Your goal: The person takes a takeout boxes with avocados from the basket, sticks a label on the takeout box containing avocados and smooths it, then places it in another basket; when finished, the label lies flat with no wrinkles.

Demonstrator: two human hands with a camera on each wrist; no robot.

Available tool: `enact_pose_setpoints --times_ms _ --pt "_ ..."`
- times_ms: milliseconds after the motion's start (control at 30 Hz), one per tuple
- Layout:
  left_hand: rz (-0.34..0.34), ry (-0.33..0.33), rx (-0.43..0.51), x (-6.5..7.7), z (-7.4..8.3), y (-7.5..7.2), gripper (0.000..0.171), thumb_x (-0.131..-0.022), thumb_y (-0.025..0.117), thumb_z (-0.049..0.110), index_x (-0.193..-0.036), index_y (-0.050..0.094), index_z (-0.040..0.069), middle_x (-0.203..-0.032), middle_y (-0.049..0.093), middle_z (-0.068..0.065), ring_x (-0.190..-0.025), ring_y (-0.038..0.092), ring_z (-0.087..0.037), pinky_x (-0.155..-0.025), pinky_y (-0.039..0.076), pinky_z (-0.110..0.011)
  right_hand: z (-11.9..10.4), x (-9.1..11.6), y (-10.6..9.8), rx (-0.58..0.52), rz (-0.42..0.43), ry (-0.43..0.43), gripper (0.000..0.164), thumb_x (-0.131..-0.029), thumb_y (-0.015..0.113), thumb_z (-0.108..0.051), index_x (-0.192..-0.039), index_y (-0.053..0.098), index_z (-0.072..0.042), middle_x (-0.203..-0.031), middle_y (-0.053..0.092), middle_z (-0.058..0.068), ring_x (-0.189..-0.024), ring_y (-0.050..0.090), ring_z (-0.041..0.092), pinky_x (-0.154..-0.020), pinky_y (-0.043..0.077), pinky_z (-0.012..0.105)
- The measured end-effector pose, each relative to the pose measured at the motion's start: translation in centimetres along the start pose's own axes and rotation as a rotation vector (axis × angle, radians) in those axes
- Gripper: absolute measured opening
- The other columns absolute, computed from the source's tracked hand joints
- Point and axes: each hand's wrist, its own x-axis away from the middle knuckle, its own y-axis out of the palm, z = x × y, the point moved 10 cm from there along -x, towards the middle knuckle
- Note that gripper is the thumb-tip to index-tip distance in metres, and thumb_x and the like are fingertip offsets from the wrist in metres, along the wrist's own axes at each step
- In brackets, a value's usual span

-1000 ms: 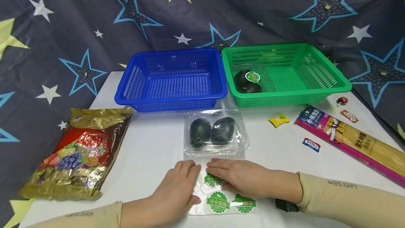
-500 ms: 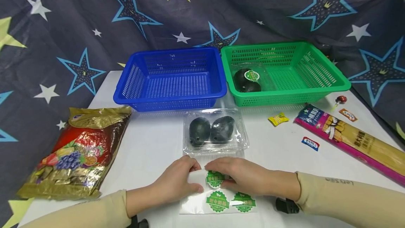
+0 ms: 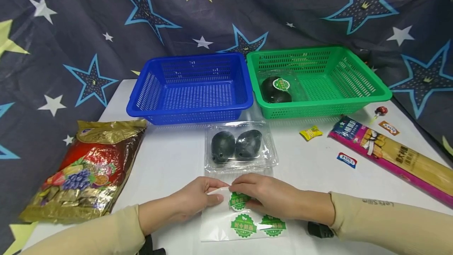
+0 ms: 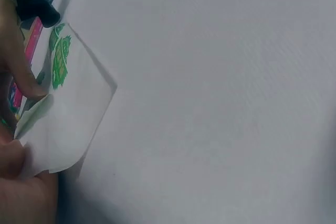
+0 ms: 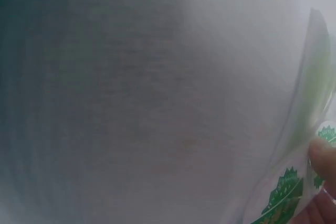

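A white sheet of round green stickers [image 3: 216,227] lies on the table in front of the person. My left hand [image 3: 191,200] pinches its upper left edge between thumb and fingers, and that edge is raised. At the sheet's top, my right hand [image 3: 274,195] holds it by the upper sticker [image 3: 238,200], partly covering it. The right wrist view shows the right thumb [image 5: 323,157] on the bent sheet, with fingers beneath. Just beyond both hands sits a closed clear plastic box [image 3: 269,156] holding two dark green, avocado-like fruits [image 3: 223,146].
Behind stand a blue basket [image 3: 191,113] and a green basket [image 3: 325,107] containing a similar stickered box [image 3: 297,85]. A gold candy bag [image 3: 88,172] lies left. Right are a noodle pack [image 3: 393,154], small wrapped candies [image 3: 311,133] and a lollipop [image 3: 381,110].
My left hand has gone from lying flat on the sheet to pinching its upper left edge, now lifted. My right fingers have curled in around the upper sticker.
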Motion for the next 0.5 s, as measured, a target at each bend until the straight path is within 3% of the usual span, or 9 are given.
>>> enact_pose_setpoints --times_ms 133,300,500 --pt "-0.023 -0.045 0.093 -0.05 -0.47 0.26 0.031 -0.093 0.054 -0.001 -0.124 0.058 -0.003 -0.112 0.067 -0.009 -0.085 0.065 -0.015 -0.074 0.053 -0.026 -0.15 -0.03 -0.02 0.011 0.006 -0.002 0.047 -0.083 0.073 -0.01 -0.128 0.059 -0.01 -0.124 0.058 0.0 -0.116 0.055 0.013 -0.095 0.047 0.027" --pt "-0.054 -0.074 0.144 0.01 -0.79 0.56 0.033 -0.094 0.052 -0.001 -0.127 0.056 -0.003 -0.113 0.066 -0.008 -0.084 0.064 -0.013 -0.072 0.051 -0.024 -0.09 -0.02 0.07 0.016 0.012 0.011 0.046 -0.083 0.073 -0.01 -0.127 0.06 -0.009 -0.123 0.058 0.0 -0.114 0.056 0.012 -0.094 0.047 0.026" --pt "-0.078 -0.095 0.208 -0.19 -1.07 0.57 0.034 -0.096 0.05 0.0 -0.129 0.053 -0.003 -0.11 0.067 -0.011 -0.09 0.067 -0.018 -0.075 0.055 -0.028 -0.71 0.03 -0.88 0.063 0.124 -0.082 0.037 -0.079 0.076 -0.007 -0.113 0.066 -0.012 -0.116 0.061 -0.001 -0.11 0.057 0.012 -0.092 0.048 0.025"
